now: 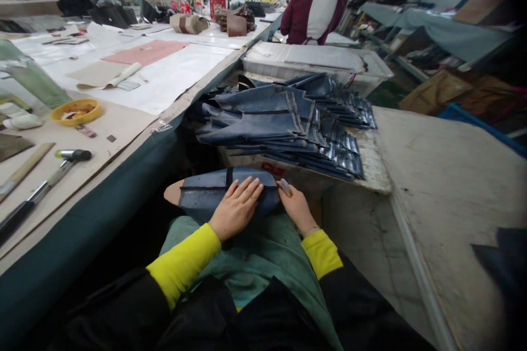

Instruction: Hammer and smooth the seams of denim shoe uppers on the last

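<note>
A blue leather piece (pixel 206 184) with dark strips along and across it lies over my lap, a tan rounded tip (pixel 174 193) showing at its left end. My left hand (pixel 236 205) rests flat on top of it, fingers stretched out. At the right end, my right hand (pixel 296 205) is closed, pinching the edge of the piece. A small pale object (pixel 285 187) shows at the right fingers; I cannot make out what it is. The underside of the piece is hidden. Green cloth (pixel 263 255) covers my lap beneath it.
Stacked blue leather pieces (pixel 267 120) lie just ahead. On the left table (pixel 144 131) are a hammer (pixel 74 155), a yellow dish (pixel 76 112) and a green bottle (pixel 35 79). A pale board (pixel 448 186) extends right. A person (pixel 317 11) is beyond a plastic bin (pixel 317 60).
</note>
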Available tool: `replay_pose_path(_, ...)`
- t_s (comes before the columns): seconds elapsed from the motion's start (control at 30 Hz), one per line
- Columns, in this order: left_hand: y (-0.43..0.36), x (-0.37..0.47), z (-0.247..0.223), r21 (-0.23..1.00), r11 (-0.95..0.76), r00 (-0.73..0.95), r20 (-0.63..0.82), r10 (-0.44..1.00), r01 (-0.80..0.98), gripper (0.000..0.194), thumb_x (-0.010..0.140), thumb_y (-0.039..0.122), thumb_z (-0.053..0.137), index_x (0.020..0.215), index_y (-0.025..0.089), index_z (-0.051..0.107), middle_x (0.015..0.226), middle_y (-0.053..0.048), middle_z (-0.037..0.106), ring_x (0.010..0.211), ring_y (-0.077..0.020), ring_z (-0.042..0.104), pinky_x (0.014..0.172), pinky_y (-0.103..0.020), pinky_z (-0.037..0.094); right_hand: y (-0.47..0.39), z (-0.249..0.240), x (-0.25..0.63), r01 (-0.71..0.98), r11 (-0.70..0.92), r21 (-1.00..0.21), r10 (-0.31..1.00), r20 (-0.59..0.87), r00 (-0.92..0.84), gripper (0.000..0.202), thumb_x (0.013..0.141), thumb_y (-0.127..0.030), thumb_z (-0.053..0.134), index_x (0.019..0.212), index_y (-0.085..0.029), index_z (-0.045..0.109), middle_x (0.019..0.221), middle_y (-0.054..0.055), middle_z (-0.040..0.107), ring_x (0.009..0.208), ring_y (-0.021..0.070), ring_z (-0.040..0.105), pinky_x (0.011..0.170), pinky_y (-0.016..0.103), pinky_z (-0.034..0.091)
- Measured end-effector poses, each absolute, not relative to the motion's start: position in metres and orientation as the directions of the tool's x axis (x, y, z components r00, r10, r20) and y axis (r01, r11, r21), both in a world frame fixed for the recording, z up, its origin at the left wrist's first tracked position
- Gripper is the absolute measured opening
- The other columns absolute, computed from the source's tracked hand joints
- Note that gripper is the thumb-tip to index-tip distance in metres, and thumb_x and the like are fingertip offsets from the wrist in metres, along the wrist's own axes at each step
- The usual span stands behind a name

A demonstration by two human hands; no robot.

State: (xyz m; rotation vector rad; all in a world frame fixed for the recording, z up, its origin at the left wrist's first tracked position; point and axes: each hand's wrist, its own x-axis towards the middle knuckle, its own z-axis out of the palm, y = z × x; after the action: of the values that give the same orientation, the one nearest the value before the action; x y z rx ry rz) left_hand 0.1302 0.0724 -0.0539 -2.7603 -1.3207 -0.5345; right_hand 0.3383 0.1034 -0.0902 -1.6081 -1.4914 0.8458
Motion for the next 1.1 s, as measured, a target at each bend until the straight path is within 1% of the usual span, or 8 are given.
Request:
replay_pose_path(0.2, 0.067, 0.135, -0.049, 0.092, -0.628, 0.565, 0.35, 0.747, 0.773, 0.039, 0.09, 0.02, 0.039, 0.129, 0.018, 0.046, 0.126, -0.008, 0.055, 0.119, -0.021, 0.046, 0.106, -0.04, 0.027, 0.092, -0.096, 0.339, 0.419, -0.035, -0.907, 0.995, 0.006, 0.096, 0.043, 0.078, -0.045, 0.053, 0.106, -0.015, 0.064, 0.097, 0.009, 0.069, 0.093, 0.0247, 0.062, 0.086, 0.039, 0.047)
replay_pose_path(0.33, 0.07, 0.149, -0.039, 0.102, -0.601, 0.543, 0.33, 0.772, 0.793, 0.033, 0.091, 0.02, 0.04, 0.122, 0.017, 0.051, 0.114, -0.008, 0.059, 0.109, -0.0219, 0.05, 0.096, -0.038, 0.035, 0.085, -0.093, 0.337, 0.387, -0.025, -0.922, 0.997, 0.006, 0.079, 0.044, 0.08, -0.046, 0.051, 0.112, -0.018, 0.062, 0.101, 0.007, 0.068, 0.098, 0.0253, 0.061, 0.088, 0.042, 0.047)
replay_pose_path(0.47, 0.077, 0.162, -0.034, 0.121, -0.622, 0.576, 0.277, 0.769, 0.773, 0.034, 0.089, 0.018, 0.041, 0.122, 0.015, 0.05, 0.114, -0.009, 0.057, 0.107, -0.0222, 0.049, 0.093, -0.036, 0.037, 0.078, -0.084, 0.337, 0.365, -0.046, -0.93, 0.998, -0.024, 0.064, 0.046, 0.082, -0.047, 0.049, 0.117, -0.02, 0.058, 0.091, 0.005, 0.067, 0.088, 0.0238, 0.062, 0.08, 0.041, 0.051)
replay_pose_path(0.6, 0.081, 0.168, -0.035, 0.136, -0.672, 0.632, 0.246, 0.735, 0.728, 0.034, 0.09, 0.017, 0.041, 0.123, 0.013, 0.049, 0.111, -0.009, 0.057, 0.103, -0.0209, 0.049, 0.089, -0.034, 0.039, 0.071, -0.074, 0.343, 0.35, -0.08, -0.933, 0.996, -0.06, 0.07, 0.049, 0.084, -0.049, 0.047, 0.124, -0.021, 0.053, 0.073, 0.001, 0.063, 0.063, 0.0181, 0.058, 0.067, 0.036, 0.052)
replay_pose_path(0.7, 0.08, 0.171, -0.036, 0.146, -0.666, 0.627, 0.241, 0.741, 0.732, 0.035, 0.092, 0.024, 0.039, 0.124, 0.011, 0.047, 0.106, -0.009, 0.058, 0.099, -0.0215, 0.05, 0.084, -0.035, 0.04, 0.066, -0.073, 0.351, 0.397, -0.075, -0.915, 0.996, -0.049, 0.076, 0.052, 0.086, -0.051, 0.043, 0.128, -0.021, 0.049, 0.084, 0.004, 0.065, 0.067, 0.018, 0.06, 0.072, 0.036, 0.052)
replay_pose_path(0.83, 0.083, 0.175, -0.036, 0.148, -0.641, 0.604, 0.234, 0.762, 0.753, 0.038, 0.094, 0.034, 0.035, 0.123, 0.012, 0.048, 0.098, -0.008, 0.058, 0.094, -0.0218, 0.05, 0.079, -0.036, 0.04, 0.062, -0.077, 0.363, 0.565, 0.022, -0.825, 0.999, 0.032, 0.007, 0.051, 0.089, -0.048, 0.039, 0.132, -0.02, 0.044, 0.127, 0.011, 0.053, 0.113, 0.0238, 0.051, 0.097, 0.039, 0.04)
replay_pose_path(0.93, 0.088, 0.177, -0.033, 0.135, -0.643, 0.613, 0.208, 0.762, 0.754, 0.033, 0.095, 0.032, 0.033, 0.118, 0.016, 0.051, 0.092, -0.006, 0.058, 0.09, -0.021, 0.051, 0.075, -0.037, 0.039, 0.062, -0.073, 0.367, 0.689, 0.103, -0.718, 0.994, 0.106, -0.039, 0.05, 0.092, -0.044, 0.034, 0.134, -0.018, 0.041, 0.121, 0.013, 0.054, 0.113, 0.0239, 0.05, 0.097, 0.04, 0.04)
replay_pose_path(1.1, 0.09, 0.172, -0.032, 0.171, -0.645, 0.613, 0.206, 0.763, 0.745, 0.03, 0.094, 0.028, 0.035, 0.117, 0.018, 0.052, 0.095, -0.005, 0.059, 0.092, -0.021, 0.051, 0.077, -0.036, 0.04, 0.065, -0.045, 0.358, 0.788, 0.34, -0.514, 0.928, 0.317, -0.194, 0.04, 0.091, -0.031, 0.042, 0.126, -0.016, 0.051, 0.112, 0.012, 0.054, 0.105, 0.0228, 0.049, 0.094, 0.04, 0.041)
